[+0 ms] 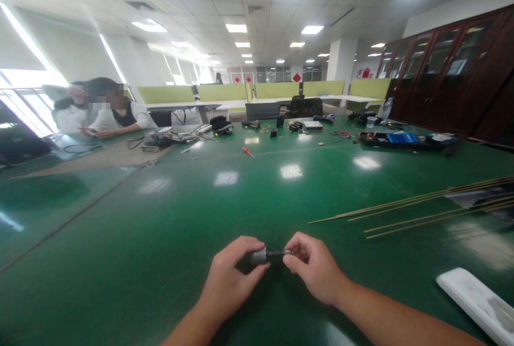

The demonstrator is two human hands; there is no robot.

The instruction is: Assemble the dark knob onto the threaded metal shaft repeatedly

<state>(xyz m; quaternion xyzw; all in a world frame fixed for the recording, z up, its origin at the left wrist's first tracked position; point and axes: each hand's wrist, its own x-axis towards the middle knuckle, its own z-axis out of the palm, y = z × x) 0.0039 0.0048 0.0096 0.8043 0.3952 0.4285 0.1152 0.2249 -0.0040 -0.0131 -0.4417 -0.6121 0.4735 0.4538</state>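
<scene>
Low in the middle of the head view, my left hand (236, 276) grips a small grey metal cylinder (259, 256) between thumb and fingers. A thin dark shaft (276, 253) sticks out of its right side. The far end of that shaft is pinched by my right hand (315, 268), with thumb and index finger pressed together. The piece is level and joins both hands just above the green table (160, 260). Its exact kind is too small to make out, and the fingertips hide parts of both ends.
Several thin brass-coloured rods (401, 200) lie at right, above a white object (474, 303). A red screwdriver (248, 151) rests farther back. Tools fill a black tray (401, 145); cables and small black parts line the far edge. A person (108, 110) sits at far left.
</scene>
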